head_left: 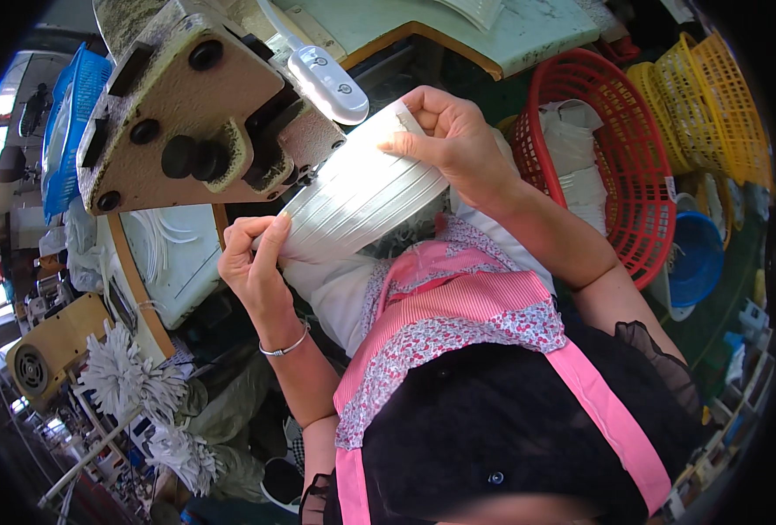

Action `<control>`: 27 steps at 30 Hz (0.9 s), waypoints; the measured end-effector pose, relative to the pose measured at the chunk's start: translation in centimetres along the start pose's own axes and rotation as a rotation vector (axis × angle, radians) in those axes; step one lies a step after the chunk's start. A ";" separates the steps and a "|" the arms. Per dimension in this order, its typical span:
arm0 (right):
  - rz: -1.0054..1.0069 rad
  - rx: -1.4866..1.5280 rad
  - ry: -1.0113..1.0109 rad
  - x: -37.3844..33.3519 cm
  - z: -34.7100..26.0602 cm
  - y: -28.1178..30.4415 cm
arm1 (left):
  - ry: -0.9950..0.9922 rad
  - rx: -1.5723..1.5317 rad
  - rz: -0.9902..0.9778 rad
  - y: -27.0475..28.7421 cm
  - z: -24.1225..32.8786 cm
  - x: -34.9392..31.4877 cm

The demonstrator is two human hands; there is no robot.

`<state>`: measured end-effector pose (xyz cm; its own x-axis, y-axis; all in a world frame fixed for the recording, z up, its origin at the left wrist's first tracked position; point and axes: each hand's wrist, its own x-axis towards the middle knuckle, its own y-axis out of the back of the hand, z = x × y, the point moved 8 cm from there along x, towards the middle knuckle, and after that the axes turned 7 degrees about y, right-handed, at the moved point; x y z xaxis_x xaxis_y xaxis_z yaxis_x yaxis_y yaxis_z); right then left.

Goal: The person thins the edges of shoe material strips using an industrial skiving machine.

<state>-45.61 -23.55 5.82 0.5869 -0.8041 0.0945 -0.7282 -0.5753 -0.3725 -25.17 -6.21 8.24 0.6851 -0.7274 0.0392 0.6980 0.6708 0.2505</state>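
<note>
Between my two hands a white, curved fabric piece (366, 197) is stretched, with raised parallel lines running along it. My left hand (261, 258) pinches its lower-left end between thumb and fingers. The upper-right end is gripped by my right hand (458, 144), thumb on top and fingers curled behind. The piece is tilted and lies right beside the head of a beige sewing machine (195, 122); its upper edge meets the machine near the needle area, whose detail is hidden. A lit white lamp (328, 83) shines on the piece from above.
A red plastic basket (620, 131) with white pieces stands at the right, near yellow baskets (712, 105) and a blue bucket (696, 258). White strips (165, 232) lie on the left table. Bundles of white strips (129, 372) hang at lower left. A blue basket (68, 131) is at far left.
</note>
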 end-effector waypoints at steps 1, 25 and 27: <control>0.024 0.051 -0.042 -0.2 0.3 0.0 | 0.005 -0.004 0.004 0.1 -0.1 0.0; -0.036 0.025 -0.035 -1.4 3.4 -5.5 | 0.279 0.157 -0.360 4.1 -4.7 -0.2; -0.059 0.022 -0.037 -1.4 3.4 -5.7 | 0.205 0.200 -0.377 1.8 -1.7 0.5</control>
<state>-41.07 -18.58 4.68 0.6415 -0.7627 0.0823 -0.6843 -0.6175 -0.3879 -23.25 -5.12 7.03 0.4328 -0.8580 -0.2767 0.8659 0.3102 0.3925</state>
